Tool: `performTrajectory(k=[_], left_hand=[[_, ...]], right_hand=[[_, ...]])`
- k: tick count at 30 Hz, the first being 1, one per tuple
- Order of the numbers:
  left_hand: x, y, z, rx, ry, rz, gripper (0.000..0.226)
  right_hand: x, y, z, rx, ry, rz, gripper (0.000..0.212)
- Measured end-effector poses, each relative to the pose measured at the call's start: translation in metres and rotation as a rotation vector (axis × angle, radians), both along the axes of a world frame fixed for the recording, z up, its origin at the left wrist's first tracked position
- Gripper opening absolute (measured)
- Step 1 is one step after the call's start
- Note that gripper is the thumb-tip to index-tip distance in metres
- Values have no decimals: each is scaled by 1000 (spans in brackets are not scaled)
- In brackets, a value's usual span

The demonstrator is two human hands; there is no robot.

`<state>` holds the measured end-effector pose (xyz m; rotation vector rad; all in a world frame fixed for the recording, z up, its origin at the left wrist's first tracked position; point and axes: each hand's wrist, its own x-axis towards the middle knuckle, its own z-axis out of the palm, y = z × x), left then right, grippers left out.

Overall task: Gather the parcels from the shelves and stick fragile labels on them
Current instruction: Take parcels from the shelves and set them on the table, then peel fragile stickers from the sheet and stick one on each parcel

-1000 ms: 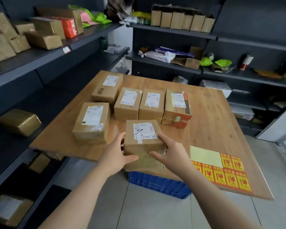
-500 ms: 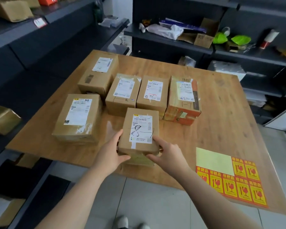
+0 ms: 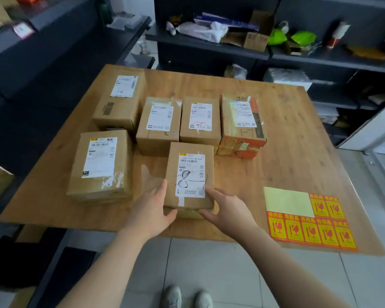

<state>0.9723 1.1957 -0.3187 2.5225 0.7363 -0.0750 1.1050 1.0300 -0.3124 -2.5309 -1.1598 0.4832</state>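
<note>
Both hands (image 3: 185,210) clasp a rectangular cardboard parcel (image 3: 188,176).

The print on every shipping label (image 3: 191,174) is too small to read. The left hand (image 3: 152,210) and right hand (image 3: 226,210) cover the near parcel's (image 3: 188,174) lower corners. Shelf clutter (image 3: 202,30) behind the table (image 3: 287,141) is blurred, and the shoes (image 3: 187,296) are cut off by the bottom edge.

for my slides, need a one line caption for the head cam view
Both hands set a sixth parcel on the wooden table beside a fragile-label sheet.
</note>
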Motion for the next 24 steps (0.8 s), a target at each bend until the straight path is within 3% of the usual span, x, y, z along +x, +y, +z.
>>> performTrajectory(k=[10,14,24], left_hand=[[35,-52,58,437,-183,-157,35],[69,-89,46,232,-247,-331,32],[179,-182,-5,202,-8,-441,46]], right_hand=[[15,-68,20,-14,-161,-157,55],[37,-119,18,-46,-175,-262,52],[138,-224,-17,-240,-83,-350,57]])
